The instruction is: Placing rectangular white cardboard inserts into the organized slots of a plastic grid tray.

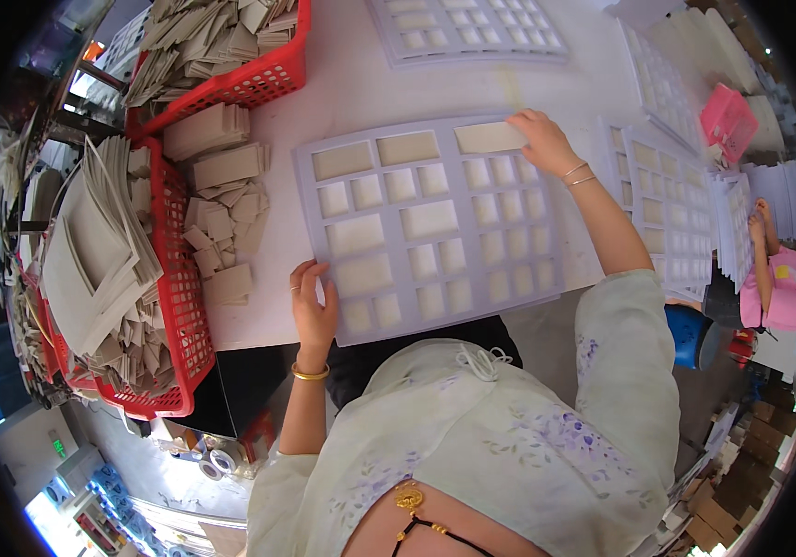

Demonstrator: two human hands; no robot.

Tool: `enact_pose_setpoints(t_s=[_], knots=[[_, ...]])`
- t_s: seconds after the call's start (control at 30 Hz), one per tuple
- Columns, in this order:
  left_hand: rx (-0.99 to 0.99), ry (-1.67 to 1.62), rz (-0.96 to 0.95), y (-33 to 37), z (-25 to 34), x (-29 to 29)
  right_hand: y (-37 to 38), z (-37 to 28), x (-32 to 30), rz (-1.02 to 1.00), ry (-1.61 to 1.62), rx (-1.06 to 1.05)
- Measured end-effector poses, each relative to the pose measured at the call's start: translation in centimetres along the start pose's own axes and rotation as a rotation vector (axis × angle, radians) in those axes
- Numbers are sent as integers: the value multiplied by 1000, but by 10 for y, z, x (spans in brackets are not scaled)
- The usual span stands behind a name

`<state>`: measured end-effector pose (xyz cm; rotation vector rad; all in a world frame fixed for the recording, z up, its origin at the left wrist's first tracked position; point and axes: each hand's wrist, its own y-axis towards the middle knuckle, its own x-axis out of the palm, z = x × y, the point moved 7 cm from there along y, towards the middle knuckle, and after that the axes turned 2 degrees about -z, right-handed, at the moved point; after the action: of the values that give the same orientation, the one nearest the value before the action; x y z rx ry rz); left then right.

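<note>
A pale lavender frame panel point(394, 223) with several rectangular openings lies on the table before me. At its far right corner my right hand point(546, 142) has its fingers closed over the right end of a beige cardboard strip point(489, 138), which lies at the long opening there. My left hand point(312, 302) is beside the panel's left edge, fingers apart and holding nothing; whether it touches the edge I cannot tell. Left of the panel, loose cardboard pieces point(221, 223) of various sizes lie in a heap, near a stack of cardboard strips point(206, 130).
Two red plastic baskets full of cardboard offcuts stand on the left, a near one point(184, 288) and a far one point(268, 79). Another frame panel point(472, 58) lies at the back. More panels point(662, 200) stand at the right, with a pink box point(728, 121) and another person's arm point(765, 265) beyond.
</note>
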<state>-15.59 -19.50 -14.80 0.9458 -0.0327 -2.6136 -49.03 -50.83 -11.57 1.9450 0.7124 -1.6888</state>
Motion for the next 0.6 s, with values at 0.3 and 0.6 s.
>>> enact_pose_setpoints(t_s=[0.3, 0.6], knots=[[11, 1, -15, -4, 1, -1, -4, 11, -7, 21, 106, 109], [1, -1, 4, -1, -1, -2, -6, -39, 13, 190, 82, -133]])
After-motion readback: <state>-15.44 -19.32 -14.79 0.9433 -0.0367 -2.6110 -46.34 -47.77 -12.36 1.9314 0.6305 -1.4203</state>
